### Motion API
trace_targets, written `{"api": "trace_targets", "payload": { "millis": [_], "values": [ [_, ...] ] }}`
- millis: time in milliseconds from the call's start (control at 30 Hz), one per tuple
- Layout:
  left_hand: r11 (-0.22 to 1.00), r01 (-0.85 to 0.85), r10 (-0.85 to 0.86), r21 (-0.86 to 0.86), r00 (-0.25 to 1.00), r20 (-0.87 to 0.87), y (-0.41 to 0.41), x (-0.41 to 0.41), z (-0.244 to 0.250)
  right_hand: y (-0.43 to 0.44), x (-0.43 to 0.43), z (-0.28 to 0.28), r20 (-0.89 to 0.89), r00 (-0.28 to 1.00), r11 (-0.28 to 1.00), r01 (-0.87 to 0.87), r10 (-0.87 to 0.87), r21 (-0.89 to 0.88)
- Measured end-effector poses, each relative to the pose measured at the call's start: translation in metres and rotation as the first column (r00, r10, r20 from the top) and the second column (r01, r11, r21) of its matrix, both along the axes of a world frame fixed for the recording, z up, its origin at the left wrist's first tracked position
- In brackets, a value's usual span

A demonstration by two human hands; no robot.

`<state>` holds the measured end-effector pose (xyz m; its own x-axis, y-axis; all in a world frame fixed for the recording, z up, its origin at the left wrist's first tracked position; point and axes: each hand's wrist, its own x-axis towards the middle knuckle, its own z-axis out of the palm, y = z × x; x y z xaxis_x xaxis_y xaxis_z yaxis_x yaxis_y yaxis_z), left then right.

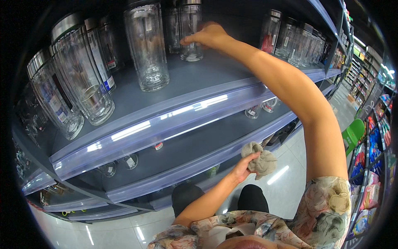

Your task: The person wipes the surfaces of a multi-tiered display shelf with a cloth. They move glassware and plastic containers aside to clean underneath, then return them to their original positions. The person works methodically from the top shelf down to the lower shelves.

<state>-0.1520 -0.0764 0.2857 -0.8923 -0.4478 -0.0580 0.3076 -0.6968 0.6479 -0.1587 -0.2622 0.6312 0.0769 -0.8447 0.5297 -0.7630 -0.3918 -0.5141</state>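
My right hand (208, 35) reaches onto the upper shelf, its thumb and fingers at a clear glass bottle (191, 26) with a metal lid; whether they grip it is hard to tell. A larger clear glass bottle (147, 49) stands nearer the shelf's front. In my left hand (244, 168) is a crumpled grey-beige cloth (259, 160), held low in front of the lower shelves.
Several glass bottles (90, 77) with metal lids stand at the left, and more (300, 46) at the right. A clear plastic strip (174, 109) edges the shelf. Glassware (130, 160) sits below. A green plastic chair (354, 133) stands in the aisle.
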Motion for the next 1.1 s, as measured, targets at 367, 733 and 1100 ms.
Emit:
{"api": "trace_targets", "payload": {
  "millis": [367, 733, 1100],
  "values": [
    [0.999, -0.02, 0.019, 0.04, 0.999, 0.032, 0.004, -0.01, 0.001, -0.027, 0.01, -0.005, -0.026, 0.999, 0.996, 0.045, -0.043, 0.077],
    [0.999, -0.044, 0.042, 0.026, 0.997, 0.057, 0.001, 0.0, -0.001, 0.014, -0.155, 0.009, 0.083, 0.908, 0.578, 0.33, -0.411, -0.747],
    [0.999, 0.012, -0.014, 0.034, 0.998, 0.064, 0.003, -0.011, -0.008, -0.009, -0.242, 0.004, 0.045, 0.87, 0.865, 0.494, -0.492, -0.09]
  ]
}}
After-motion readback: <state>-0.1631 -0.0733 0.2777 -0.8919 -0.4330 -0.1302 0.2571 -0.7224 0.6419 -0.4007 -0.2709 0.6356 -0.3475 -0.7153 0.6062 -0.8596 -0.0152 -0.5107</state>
